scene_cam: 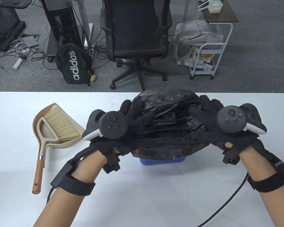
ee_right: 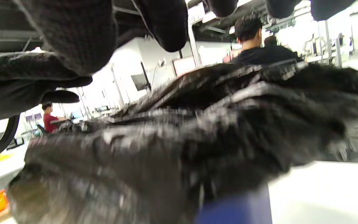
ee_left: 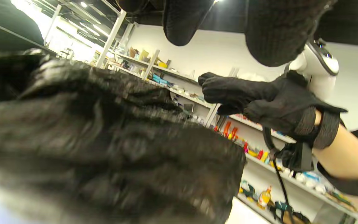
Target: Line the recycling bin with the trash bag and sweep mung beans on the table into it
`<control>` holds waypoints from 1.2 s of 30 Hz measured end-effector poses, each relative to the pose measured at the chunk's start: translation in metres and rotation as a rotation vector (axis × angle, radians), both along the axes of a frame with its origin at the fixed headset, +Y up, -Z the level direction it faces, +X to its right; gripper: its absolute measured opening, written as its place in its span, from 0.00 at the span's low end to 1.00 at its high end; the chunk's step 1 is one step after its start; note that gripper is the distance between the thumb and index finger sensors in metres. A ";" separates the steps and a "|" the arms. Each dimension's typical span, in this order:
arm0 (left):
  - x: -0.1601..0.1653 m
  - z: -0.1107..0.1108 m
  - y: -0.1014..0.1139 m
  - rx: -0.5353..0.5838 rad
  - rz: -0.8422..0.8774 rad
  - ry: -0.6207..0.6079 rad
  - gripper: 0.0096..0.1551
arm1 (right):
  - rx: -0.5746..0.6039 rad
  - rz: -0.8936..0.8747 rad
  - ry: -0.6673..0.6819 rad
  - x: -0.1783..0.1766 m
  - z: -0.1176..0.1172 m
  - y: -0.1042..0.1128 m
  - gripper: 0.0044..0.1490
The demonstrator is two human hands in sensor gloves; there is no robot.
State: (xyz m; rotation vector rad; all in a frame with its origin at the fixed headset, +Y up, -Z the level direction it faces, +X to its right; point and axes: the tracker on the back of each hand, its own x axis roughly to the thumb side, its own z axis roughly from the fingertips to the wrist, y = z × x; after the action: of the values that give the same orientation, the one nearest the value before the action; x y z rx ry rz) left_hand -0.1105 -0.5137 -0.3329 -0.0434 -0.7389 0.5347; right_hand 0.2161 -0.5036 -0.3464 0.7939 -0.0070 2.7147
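A crumpled black trash bag [scene_cam: 168, 118] lies heaped over a blue recycling bin [scene_cam: 163, 162] at the table's middle; only the bin's near rim shows under it. My left hand [scene_cam: 135, 113] is at the bag's left side, fingers spread and straight over the plastic. My right hand [scene_cam: 203, 108] mirrors it on the bag's right side. In the left wrist view the bag [ee_left: 104, 140] fills the frame, with the right hand [ee_left: 259, 99] flat just above it. The right wrist view shows the bag [ee_right: 182, 130] above the bin [ee_right: 235, 208]. No mung beans show.
A beige dustpan [scene_cam: 37, 118] with a hand brush [scene_cam: 59, 125] lying in it sits on the white table [scene_cam: 142, 201], left of the bin. Beyond the far edge stand an office chair [scene_cam: 137, 35], a backpack [scene_cam: 73, 63] and a white cart [scene_cam: 208, 54].
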 end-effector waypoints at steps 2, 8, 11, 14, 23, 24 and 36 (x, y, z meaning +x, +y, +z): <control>0.005 -0.011 0.001 -0.041 -0.026 0.024 0.50 | 0.003 0.021 -0.043 -0.006 -0.011 0.000 0.49; 0.025 -0.056 -0.032 -0.283 -0.206 0.076 0.61 | -0.159 0.118 -0.125 -0.022 -0.054 -0.027 0.53; 0.029 -0.071 -0.052 -0.360 -0.298 0.129 0.64 | -0.233 0.127 -0.150 -0.023 -0.066 -0.040 0.57; 0.030 -0.075 -0.060 -0.362 -0.265 0.154 0.60 | -0.285 0.119 -0.169 -0.022 -0.071 -0.047 0.57; 0.028 -0.079 -0.063 -0.413 -0.215 0.271 0.56 | -0.333 0.134 -0.195 -0.019 -0.076 -0.064 0.58; 0.028 -0.078 -0.062 -0.410 -0.214 0.276 0.55 | -0.331 0.131 -0.199 -0.019 -0.076 -0.064 0.57; 0.016 -0.050 -0.034 -0.155 -0.048 0.219 0.54 | -0.102 0.001 -0.121 -0.008 -0.035 -0.025 0.54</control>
State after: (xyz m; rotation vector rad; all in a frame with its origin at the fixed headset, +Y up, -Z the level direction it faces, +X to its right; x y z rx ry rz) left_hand -0.0944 -0.5475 -0.3829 -0.1438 -0.4810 0.5407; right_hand 0.2077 -0.5282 -0.3815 0.6005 0.1045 2.7350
